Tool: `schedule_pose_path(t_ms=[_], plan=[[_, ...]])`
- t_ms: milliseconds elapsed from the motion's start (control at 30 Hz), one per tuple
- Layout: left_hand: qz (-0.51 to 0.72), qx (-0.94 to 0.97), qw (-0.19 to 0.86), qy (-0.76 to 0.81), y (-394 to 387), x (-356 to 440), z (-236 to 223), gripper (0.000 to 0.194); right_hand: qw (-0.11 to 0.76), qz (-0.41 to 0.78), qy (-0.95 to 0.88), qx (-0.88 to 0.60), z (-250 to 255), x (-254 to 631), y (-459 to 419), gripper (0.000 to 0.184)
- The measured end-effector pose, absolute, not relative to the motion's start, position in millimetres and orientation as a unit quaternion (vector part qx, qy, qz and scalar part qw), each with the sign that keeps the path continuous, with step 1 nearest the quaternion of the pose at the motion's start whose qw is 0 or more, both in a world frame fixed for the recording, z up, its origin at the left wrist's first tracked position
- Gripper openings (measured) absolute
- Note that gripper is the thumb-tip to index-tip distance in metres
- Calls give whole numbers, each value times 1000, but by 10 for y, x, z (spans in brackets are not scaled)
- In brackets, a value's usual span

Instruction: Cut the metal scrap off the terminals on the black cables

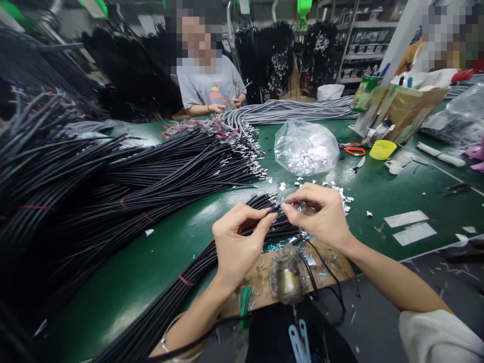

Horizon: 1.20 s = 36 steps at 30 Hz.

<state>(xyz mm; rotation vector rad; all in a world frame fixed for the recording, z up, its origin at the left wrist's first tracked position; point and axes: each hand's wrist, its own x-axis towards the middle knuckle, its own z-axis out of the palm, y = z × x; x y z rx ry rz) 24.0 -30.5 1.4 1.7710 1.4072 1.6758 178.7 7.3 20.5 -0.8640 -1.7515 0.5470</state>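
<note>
My left hand (236, 242) pinches the end of a thin black cable (269, 209) from a long black bundle (166, 307) tied with red bands. My right hand (321, 214) meets it at the cable tip, fingers pinched on something small that I cannot make out. Both hands hover above a worn wooden board (260, 282) carrying a small metal device (288, 275). Loose silver terminals (342, 194) and blue insulation bits lie around the hands.
Large piles of black cables (113, 176) cover the left of the green table (378, 186). A clear bag of metal terminals (305, 148) sits behind my hands. Orange scissors (354, 149), a yellow cup (382, 149) and a cardboard box (406, 108) stand at the right. A person in grey (209, 85) works opposite.
</note>
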Motion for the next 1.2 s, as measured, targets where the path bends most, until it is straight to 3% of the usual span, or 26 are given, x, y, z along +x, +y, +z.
schedule_pose_path(t_ms=[100,233,333,467,667,833,1200], plan=[[555,630,207,502,-279,214,14,4,491,282,-733,-375,208,1786,88,9],[442,613,419,504,-224,145,87,22,481,309,-738,-359,190,1786,78,10],[457,585,471,477,-207,112,138,23,475,360,-726,-343,181,1782,69,13],[570,599,318,464,-245,98,139,16,480,403,-694,-354,171,1782,88,19],[618,637,77,455,-309,81,138,11,475,315,-756,-323,163,1779,65,25],[618,649,-15,443,-341,111,143,15,473,330,-766,-283,171,1751,32,21],[608,668,-112,414,-353,121,82,24,475,336,-766,-272,176,1749,28,20]])
